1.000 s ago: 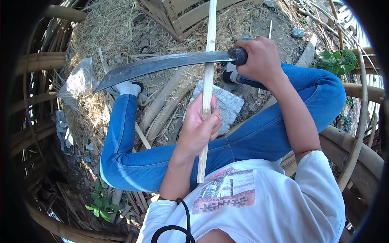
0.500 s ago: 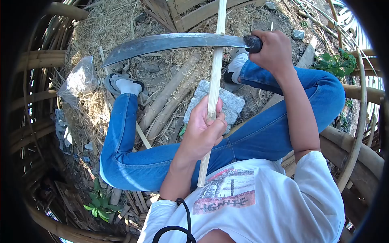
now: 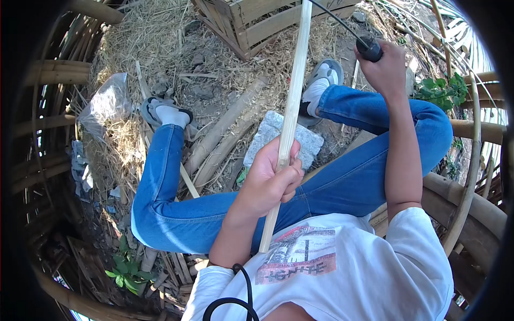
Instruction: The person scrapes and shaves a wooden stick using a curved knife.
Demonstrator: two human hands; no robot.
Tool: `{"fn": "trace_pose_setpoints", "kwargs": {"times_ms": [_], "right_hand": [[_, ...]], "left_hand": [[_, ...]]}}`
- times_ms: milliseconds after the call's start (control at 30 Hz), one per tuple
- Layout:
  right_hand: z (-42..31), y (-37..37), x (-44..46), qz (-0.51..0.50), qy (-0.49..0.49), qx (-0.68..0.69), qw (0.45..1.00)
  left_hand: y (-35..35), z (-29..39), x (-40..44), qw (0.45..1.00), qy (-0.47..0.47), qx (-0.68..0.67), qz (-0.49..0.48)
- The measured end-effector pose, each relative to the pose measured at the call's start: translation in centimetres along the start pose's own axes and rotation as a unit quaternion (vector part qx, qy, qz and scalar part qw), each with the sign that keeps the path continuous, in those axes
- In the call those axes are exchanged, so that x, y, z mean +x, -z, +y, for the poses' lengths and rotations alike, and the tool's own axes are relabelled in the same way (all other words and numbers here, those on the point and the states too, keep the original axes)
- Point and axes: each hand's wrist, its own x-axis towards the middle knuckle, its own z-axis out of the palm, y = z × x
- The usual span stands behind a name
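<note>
My left hand (image 3: pixel 272 179) is closed around a long, pale bamboo strip (image 3: pixel 294 101), gripping it near its lower end. The strip rises from in front of my shirt and runs out past the top of the view. My right hand (image 3: pixel 386 68) is wrapped round the dark handle of a machete (image 3: pixel 369 49). Its blade is seen nearly edge-on as a thin dark line, slanting up and left to the upper part of the strip. The blade's far end lies outside the view, and I cannot tell whether it touches the strip.
A stone block (image 3: pixel 284 140) lies on the ground between my legs, beside bamboo poles (image 3: pixel 227 125). A slatted wooden crate (image 3: pixel 257 27) stands ahead. Straw and shavings cover the ground, with a clear plastic bag (image 3: pixel 107 104) at left. Bamboo railings (image 3: pixel 476 200) curve around both sides.
My right hand has moved up and to the right, and the machete has turned from lying broadside across the strip to edge-on, pointing up. The strip leans slightly more to the right.
</note>
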Motion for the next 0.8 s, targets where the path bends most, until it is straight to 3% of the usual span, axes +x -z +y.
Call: {"fn": "trace_pose_setpoints", "kwargs": {"times_ms": [100,233,300,567,800], "right_hand": [[-1.1,-1.4,-1.0,-0.040,0.056,0.022,0.997],[-2.6,-2.3,-2.7,-0.031,0.120,-0.052,0.991],[-3.3,-2.1,-2.8,-0.107,0.097,-0.037,0.989],[-4.7,-2.3,-3.7,-0.168,0.134,-0.020,0.977],[-4.3,-2.5,-3.3,-0.173,0.141,-0.087,0.971]], "left_hand": [[0.2,-0.3,0.4,1.000,-0.002,0.016,0.001],[0.2,-0.6,0.8,1.000,-0.005,0.018,0.016],[0.5,-0.9,1.1,1.000,-0.012,0.019,0.021],[0.3,-1.6,1.7,0.996,-0.014,0.074,0.040],[0.7,-2.4,2.2,0.990,-0.036,0.120,0.071]]}}
